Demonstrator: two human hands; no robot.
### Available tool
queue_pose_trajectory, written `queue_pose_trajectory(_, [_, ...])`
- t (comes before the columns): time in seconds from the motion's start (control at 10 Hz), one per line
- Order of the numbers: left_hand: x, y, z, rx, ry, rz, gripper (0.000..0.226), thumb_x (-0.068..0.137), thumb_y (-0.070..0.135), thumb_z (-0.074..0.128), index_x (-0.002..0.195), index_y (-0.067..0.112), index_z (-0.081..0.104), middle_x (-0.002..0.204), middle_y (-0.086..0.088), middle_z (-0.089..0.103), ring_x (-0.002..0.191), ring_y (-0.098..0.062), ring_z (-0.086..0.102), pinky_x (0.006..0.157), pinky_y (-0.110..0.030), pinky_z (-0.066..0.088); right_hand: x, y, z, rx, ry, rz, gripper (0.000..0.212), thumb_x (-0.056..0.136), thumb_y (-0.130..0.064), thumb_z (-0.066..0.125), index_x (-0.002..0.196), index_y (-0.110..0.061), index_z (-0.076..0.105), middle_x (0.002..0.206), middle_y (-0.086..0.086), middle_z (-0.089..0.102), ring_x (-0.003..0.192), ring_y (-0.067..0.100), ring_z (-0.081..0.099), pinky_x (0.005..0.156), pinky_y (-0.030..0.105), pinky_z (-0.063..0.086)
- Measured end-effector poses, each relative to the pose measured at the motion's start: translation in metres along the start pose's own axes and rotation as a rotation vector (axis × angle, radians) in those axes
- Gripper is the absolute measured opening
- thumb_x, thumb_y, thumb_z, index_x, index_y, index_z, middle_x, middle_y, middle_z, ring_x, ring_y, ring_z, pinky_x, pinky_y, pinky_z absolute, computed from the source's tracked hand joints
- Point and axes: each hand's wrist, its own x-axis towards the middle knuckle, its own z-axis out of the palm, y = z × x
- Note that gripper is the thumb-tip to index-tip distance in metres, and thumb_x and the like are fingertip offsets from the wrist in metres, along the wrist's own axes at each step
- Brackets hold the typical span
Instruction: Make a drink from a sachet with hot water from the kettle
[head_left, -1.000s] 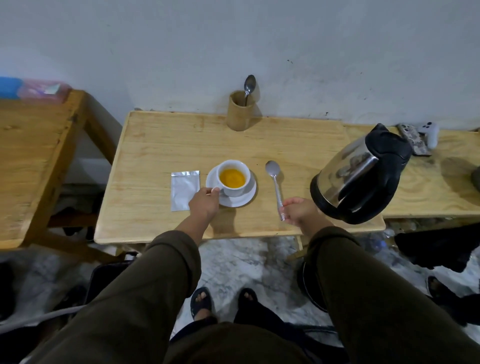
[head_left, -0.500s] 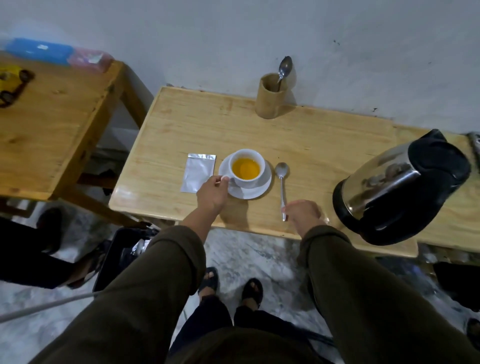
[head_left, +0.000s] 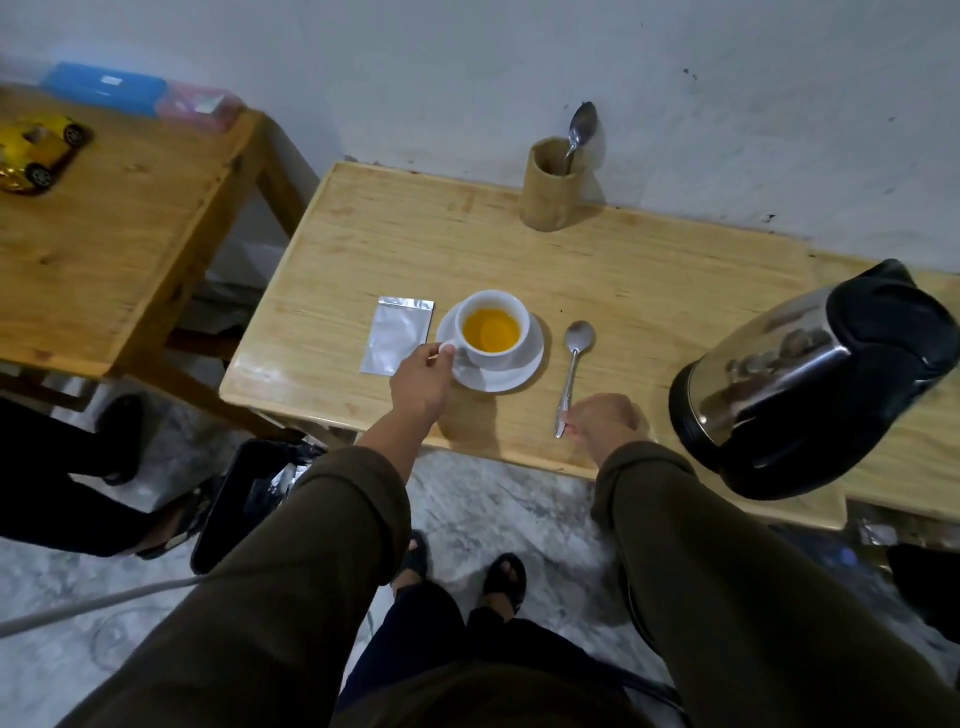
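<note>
At cup (head_left: 492, 332) handle: left grip (head_left: 422, 383); spoon (head_left: 572, 375) end in right grip (head_left: 602, 419).

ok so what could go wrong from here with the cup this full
The left hand pinches only the small handle of the cup, which holds orange drink; a jerky lift could slop it onto the saucer. The right hand grips the very tip of the spoon, so it may swing or slip. The kettle stands close by that elbow.
</note>
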Motion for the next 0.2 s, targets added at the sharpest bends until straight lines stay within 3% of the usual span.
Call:
queue_pose_trajectory(0.1, [0.003,0.0,-0.002,0.001,-0.006,0.002,0.044,0.098,0.04,0.039,0.129,0.013,0.056,0.133,-0.011,0.061,0.126,-0.03,0.052,0.106,-0.037,0.038,-0.008,-0.005,-0.004,0.062,0.042,-0.002,0.021,0.083,-0.032,0.069,0.078,-0.012,0.065,0.087,0.003,0.068,0.073,0.018,0.062,0.04,0.023,0.028])
queue_pose_trajectory(0.2, [0.0,0.002,-0.003,-0.063,0.013,0.002,0.047,0.096,0.04,0.045,0.135,0.014,0.048,0.133,-0.013,0.06,0.127,-0.03,0.052,0.105,-0.035,0.038,-0.021,-0.009,-0.015,0.114,0.118,-0.003,0.02,0.085,-0.029,0.066,0.082,-0.01,0.061,0.085,0.005,0.06,0.077,0.022,0.056,0.042,0.023,0.029])
